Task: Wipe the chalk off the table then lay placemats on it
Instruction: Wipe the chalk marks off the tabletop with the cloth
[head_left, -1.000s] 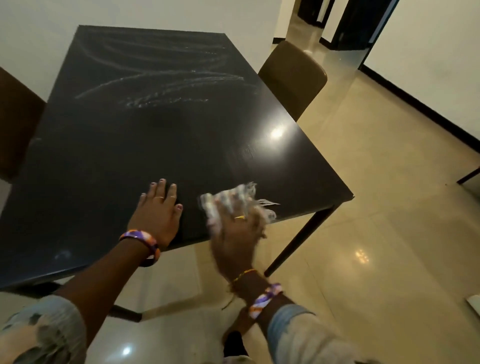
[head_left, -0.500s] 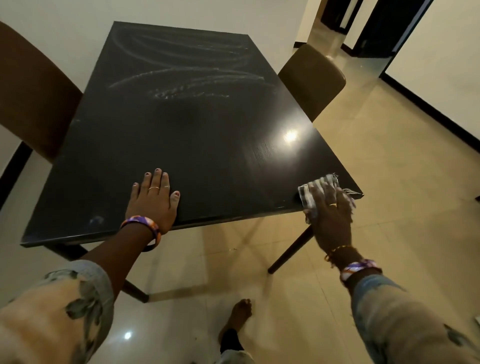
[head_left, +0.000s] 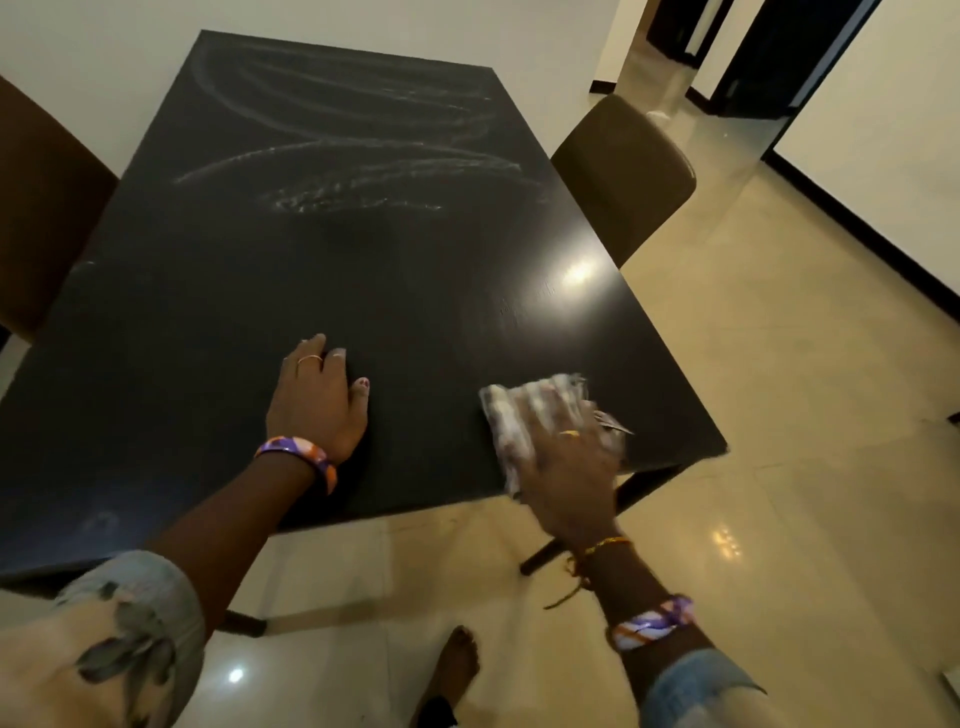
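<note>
The black table (head_left: 218, 312) carries white chalk streaks (head_left: 363, 171) across its far half; the near half looks dark and mostly clean. My left hand (head_left: 317, 400) rests on the tabletop near the front edge, holding nothing. My right hand (head_left: 566, 467) grips a pale striped cloth (head_left: 511, 421) and presses it on the table near the front right corner; hand and cloth are motion-blurred. No placemats are in view.
A brown chair (head_left: 41, 208) stands at the table's left side and another chair (head_left: 623, 166) at its right side. The table's far end is close to a white wall. Glossy tiled floor (head_left: 779, 415) spreads to the right, and my bare foot (head_left: 457, 660) stands below the front edge.
My right hand swept the cloth right to the table's front right corner, then back left onto the top. My left hand stayed planted on the table; the view shifted.
</note>
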